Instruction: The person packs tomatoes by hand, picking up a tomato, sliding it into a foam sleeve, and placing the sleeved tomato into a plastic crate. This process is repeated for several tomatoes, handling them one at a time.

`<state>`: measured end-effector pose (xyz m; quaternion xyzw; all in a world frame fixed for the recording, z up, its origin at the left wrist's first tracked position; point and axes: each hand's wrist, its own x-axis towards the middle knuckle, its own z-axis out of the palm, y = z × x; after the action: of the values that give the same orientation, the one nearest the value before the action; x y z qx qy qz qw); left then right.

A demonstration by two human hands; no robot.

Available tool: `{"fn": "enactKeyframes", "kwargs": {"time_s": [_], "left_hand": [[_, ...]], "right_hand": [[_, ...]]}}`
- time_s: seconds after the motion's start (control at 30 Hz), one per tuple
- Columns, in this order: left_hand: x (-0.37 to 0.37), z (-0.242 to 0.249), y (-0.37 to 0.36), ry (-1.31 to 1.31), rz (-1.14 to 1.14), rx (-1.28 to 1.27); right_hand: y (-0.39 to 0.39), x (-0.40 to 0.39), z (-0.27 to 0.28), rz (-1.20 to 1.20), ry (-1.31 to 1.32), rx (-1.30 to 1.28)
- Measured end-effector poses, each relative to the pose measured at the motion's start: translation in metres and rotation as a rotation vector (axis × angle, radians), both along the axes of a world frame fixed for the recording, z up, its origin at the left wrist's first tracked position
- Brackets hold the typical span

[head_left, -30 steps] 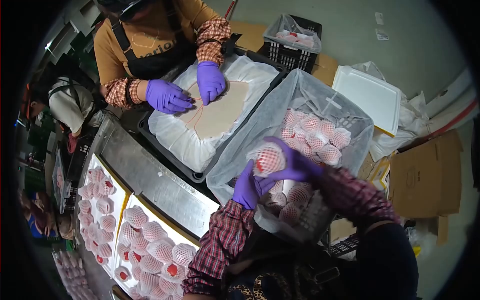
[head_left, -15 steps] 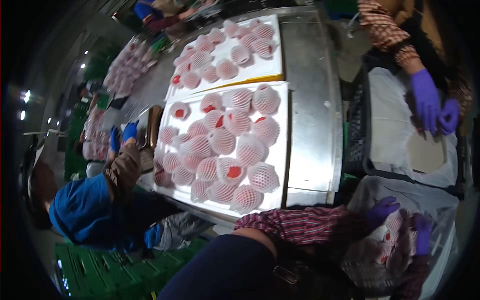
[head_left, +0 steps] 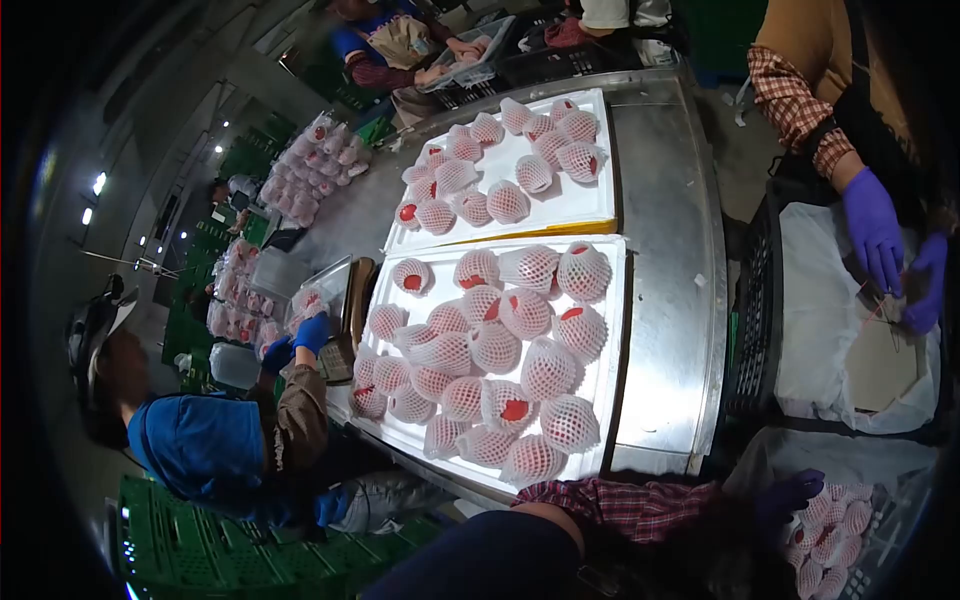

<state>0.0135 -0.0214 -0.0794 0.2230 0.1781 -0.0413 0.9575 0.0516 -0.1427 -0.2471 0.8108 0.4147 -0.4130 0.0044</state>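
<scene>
My left hand, in a purple glove below a red plaid sleeve, is over the near side of a plastic-lined bin at lower right. Its visible fingers are stretched out, though the hand is in shadow. Just under and beside it lie several round red fruits in white foam nets. No fruit shows in its grasp. My right hand is out of sight. Left of my sleeve, a white tray carries many netted fruits, some with red skin showing.
A second white tray of netted fruit sits behind on the metal table. At right, a co-worker's purple-gloved hands are over a paper-lined black crate. A blue-gloved person handles packed fruit at left, beside green crates.
The view has shifted, so the trays sit further right and lower. My right hand, earlier in the bin by the fruit, has left view. The blue-gloved person's hands now have a fruit pack.
</scene>
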Motion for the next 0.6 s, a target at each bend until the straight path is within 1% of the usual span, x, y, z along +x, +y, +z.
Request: {"fn": "enactKeyframes", "kwargs": {"time_s": [0.03, 0.13, 0.2, 0.27, 0.33, 0.43, 0.47, 0.53, 0.57, 0.6], "left_hand": [[-0.004, 0.026, 0.014, 0.121, -0.078, -0.023], [-0.013, 0.060, 0.028, 0.105, -0.021, 0.018], [-0.005, 0.043, 0.021, 0.078, 0.012, 0.040], [0.003, 0.022, 0.013, 0.085, 0.050, 0.054], [0.010, 0.001, 0.004, 0.109, 0.111, 0.051], [0.026, -0.026, -0.017, 0.115, 0.231, 0.006], [0.030, -0.031, -0.018, 0.080, 0.225, 0.030], [0.006, 0.009, 0.009, -0.226, -0.112, 0.355], [-0.006, 0.032, 0.023, -0.405, -0.230, 0.518], [-0.002, 0.040, 0.021, -0.377, -0.308, -0.166]], "right_hand": [[-0.001, 0.000, -0.002, -0.016, -0.004, -0.001], [-0.003, 0.004, 0.001, -0.060, -0.014, 0.031], [-0.006, 0.009, 0.010, -0.111, -0.028, 0.095], [-0.008, 0.018, 0.036, -0.185, -0.055, 0.213], [-0.005, 0.026, 0.081, -0.299, -0.089, 0.422], [0.003, 0.031, 0.183, -0.518, -0.066, 0.874], [0.023, 0.020, 0.244, -0.797, 0.234, 0.845], [0.031, 0.004, 0.285, -0.733, 0.190, 1.075], [0.030, -0.003, 0.294, -0.696, 0.174, 1.183], [0.029, -0.008, 0.294, -0.612, -0.025, 1.100]]}}
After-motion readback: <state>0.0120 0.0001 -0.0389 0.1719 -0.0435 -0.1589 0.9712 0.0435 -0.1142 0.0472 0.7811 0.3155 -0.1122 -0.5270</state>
